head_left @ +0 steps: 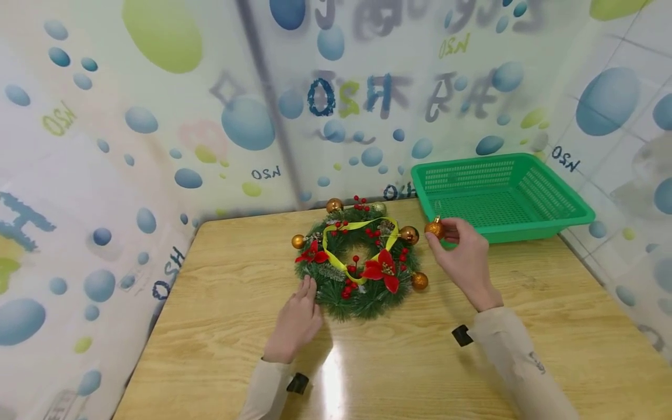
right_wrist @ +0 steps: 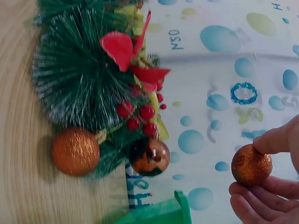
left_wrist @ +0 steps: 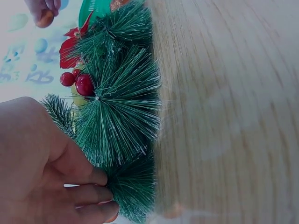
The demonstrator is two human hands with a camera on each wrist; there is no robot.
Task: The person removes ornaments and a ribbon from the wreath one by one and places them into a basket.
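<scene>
A green wreath (head_left: pixel 341 300) lies on the table, dressed with red flowers (head_left: pixel 382 269), red berries, a yellow ribbon (head_left: pixel 336 263) and several gold and copper baubles around its edge. My right hand (head_left: pixel 466 259) pinches a glittery copper bauble (right_wrist: pixel 251 165) between thumb and fingers, in the air to the right of the wreath. A clear loop shows above its cap in the head view. My left hand (head_left: pixel 295 321) touches the wreath's front left edge with its fingers fairly straight; in the left wrist view its fingertips (left_wrist: pixel 100 192) meet the needles.
A green plastic basket (head_left: pixel 530 230) stands at the table's back right, just behind my right hand. The wooden table (head_left: pixel 231 291) meets a curtain (head_left: pixel 210 116) printed with bubbles along its back. Light glares off the table's front middle.
</scene>
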